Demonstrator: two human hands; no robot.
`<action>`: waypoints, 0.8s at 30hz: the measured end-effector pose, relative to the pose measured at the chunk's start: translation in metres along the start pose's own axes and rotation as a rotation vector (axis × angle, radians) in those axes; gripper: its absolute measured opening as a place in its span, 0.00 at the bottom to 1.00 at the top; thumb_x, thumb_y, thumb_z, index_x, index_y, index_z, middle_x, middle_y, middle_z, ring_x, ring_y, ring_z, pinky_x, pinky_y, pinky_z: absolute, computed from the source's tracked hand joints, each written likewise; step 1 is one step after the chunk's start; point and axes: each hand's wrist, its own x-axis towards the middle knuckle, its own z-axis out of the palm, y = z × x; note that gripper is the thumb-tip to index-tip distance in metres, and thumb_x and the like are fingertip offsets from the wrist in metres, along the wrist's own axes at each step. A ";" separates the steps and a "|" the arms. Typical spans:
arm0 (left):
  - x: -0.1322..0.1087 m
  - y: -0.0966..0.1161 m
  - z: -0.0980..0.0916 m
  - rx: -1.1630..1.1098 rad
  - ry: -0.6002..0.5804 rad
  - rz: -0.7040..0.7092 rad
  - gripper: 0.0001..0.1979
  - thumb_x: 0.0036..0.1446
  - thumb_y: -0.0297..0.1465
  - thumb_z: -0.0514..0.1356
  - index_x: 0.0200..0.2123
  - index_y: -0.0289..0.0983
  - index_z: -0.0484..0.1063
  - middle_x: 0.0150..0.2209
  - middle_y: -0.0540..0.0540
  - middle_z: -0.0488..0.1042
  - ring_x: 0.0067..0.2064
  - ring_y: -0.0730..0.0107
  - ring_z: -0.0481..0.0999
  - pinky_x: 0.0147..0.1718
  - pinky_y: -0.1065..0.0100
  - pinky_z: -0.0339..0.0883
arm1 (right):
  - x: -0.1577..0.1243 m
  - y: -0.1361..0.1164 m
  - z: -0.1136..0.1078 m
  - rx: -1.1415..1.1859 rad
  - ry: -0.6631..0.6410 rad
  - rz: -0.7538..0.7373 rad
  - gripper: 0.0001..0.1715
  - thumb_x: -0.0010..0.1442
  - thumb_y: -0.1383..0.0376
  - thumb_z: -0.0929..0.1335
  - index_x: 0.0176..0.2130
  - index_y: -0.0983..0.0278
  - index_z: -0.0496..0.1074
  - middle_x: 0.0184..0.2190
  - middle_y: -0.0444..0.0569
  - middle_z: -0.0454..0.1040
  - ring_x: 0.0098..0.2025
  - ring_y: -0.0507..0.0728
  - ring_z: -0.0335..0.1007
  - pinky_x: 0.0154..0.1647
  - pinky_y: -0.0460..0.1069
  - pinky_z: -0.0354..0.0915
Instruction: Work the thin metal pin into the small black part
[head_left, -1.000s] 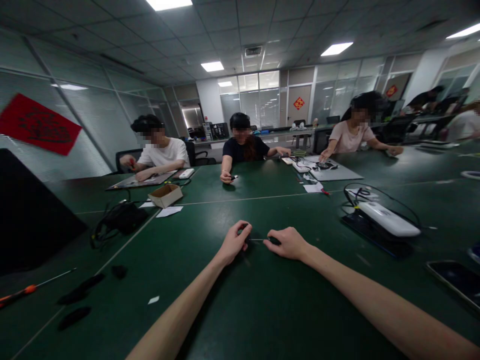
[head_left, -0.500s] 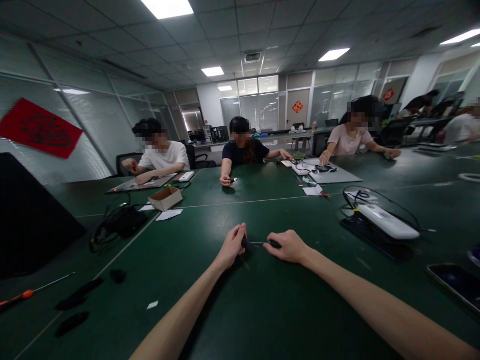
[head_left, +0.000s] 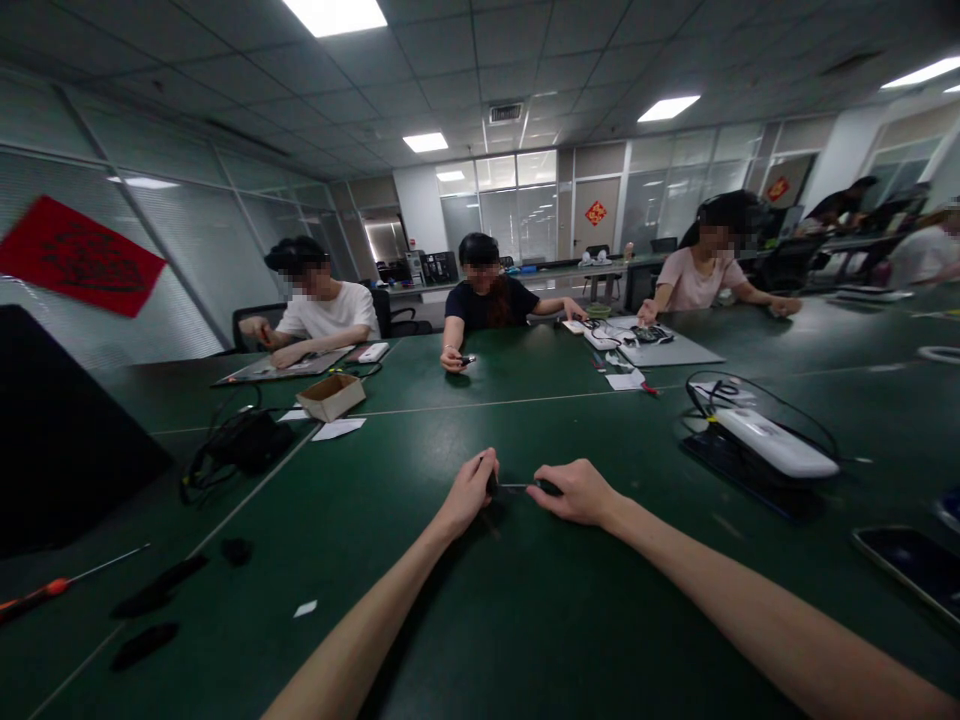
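Observation:
My right hand is closed around the dark handle of a screwdriver, whose thin metal shaft points left. Its tip meets or runs into a small black part pinched in my left hand; the exact contact is hidden. Both hands are held just above the green table, in front of me. Fingers cover most of the black part, so its shape cannot be made out.
At left lie an orange-handled screwdriver, several black pieces and a white scrap. Further off stand a small cardboard box and a black cable bundle. A white device and a phone are on the right. Co-workers sit opposite.
My left hand has shifted very slightly with the black part. My right hand stays in place on the screwdriver. Across the table, the left co-worker's raised hand has moved a little.

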 end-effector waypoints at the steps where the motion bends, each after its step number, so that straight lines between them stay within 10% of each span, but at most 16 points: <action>1: 0.000 0.000 0.000 0.024 -0.003 0.001 0.25 0.54 0.53 0.48 0.27 0.35 0.62 0.20 0.53 0.57 0.20 0.80 0.56 0.16 0.78 0.50 | 0.000 0.000 0.000 -0.005 0.001 0.001 0.20 0.62 0.53 0.60 0.38 0.64 0.71 0.25 0.46 0.74 0.24 0.50 0.67 0.27 0.44 0.58; 24: -0.007 0.004 0.003 0.454 0.189 0.268 0.23 0.61 0.45 0.44 0.24 0.36 0.65 0.21 0.50 0.64 0.25 0.72 0.63 0.27 0.71 0.53 | -0.001 -0.010 -0.010 -0.076 -0.115 -0.114 0.18 0.65 0.56 0.57 0.43 0.62 0.70 0.25 0.45 0.72 0.23 0.48 0.64 0.26 0.43 0.54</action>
